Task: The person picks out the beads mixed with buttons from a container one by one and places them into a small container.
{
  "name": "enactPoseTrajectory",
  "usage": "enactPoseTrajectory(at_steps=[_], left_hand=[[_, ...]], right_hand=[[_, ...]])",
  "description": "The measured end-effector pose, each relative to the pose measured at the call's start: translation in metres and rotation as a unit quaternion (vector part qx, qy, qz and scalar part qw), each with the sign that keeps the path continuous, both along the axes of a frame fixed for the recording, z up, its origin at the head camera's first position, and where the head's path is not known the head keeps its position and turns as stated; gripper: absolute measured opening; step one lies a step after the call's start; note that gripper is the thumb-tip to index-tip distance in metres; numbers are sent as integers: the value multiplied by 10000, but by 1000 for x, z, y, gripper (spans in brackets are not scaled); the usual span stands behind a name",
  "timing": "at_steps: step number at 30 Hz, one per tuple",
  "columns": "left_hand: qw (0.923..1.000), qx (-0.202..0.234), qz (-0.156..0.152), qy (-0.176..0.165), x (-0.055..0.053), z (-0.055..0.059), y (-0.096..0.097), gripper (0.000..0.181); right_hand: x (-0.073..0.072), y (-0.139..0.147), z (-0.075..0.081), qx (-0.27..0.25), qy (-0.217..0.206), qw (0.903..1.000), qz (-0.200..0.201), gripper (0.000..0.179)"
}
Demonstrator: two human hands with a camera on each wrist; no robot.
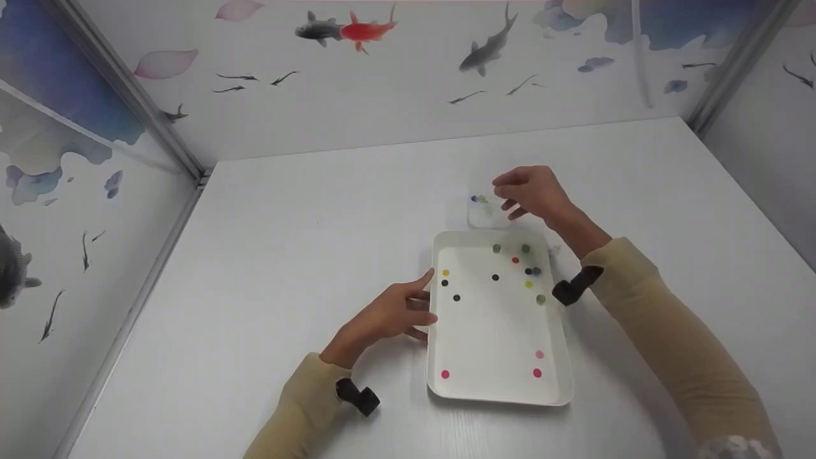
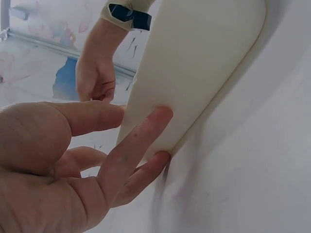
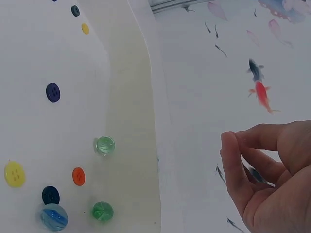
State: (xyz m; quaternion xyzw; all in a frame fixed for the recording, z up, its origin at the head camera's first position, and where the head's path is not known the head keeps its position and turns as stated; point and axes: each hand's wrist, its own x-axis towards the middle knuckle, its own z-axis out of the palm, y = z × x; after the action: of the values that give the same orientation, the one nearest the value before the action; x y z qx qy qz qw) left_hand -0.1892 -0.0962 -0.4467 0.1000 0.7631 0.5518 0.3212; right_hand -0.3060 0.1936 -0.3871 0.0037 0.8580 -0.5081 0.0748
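Note:
A white tray [image 1: 488, 331] holds scattered buttons and glass marbles. My left hand [image 1: 395, 312] touches the tray's left side; in the left wrist view its extended fingers [image 2: 141, 138] press the outer wall. Above and beside a small clear box [image 1: 488, 220] at the tray's far end is my right hand [image 1: 532, 191]. Its thumb and index fingertips meet, with the other fingers bent, and no object shows between them. Several small blue and greenish pieces [image 1: 478, 199] lie in the box. The right wrist view shows a blue-swirled marble [image 3: 54, 217], green marbles [image 3: 105, 145] and an orange-red button [image 3: 78, 176].
Pink and red buttons [image 1: 537, 373] lie near the tray's front end. Just outside its right rim is a small clear item [image 1: 555, 251], too blurred to name. White panels [image 1: 408, 83] painted with fish enclose the white table [image 1: 306, 242] at the back and sides.

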Motion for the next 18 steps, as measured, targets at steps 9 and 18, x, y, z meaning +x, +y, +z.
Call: enactPoseTrajectory(at_steps=[9,18], left_hand=[[9989,-370,175,230,1,0,5,83],[9979,-450,297,369,4,2,9,82]], right_hand=[[24,8,4,700,319,9959,466,31],[47,31,-2,1460,456,9830,1018,34]])
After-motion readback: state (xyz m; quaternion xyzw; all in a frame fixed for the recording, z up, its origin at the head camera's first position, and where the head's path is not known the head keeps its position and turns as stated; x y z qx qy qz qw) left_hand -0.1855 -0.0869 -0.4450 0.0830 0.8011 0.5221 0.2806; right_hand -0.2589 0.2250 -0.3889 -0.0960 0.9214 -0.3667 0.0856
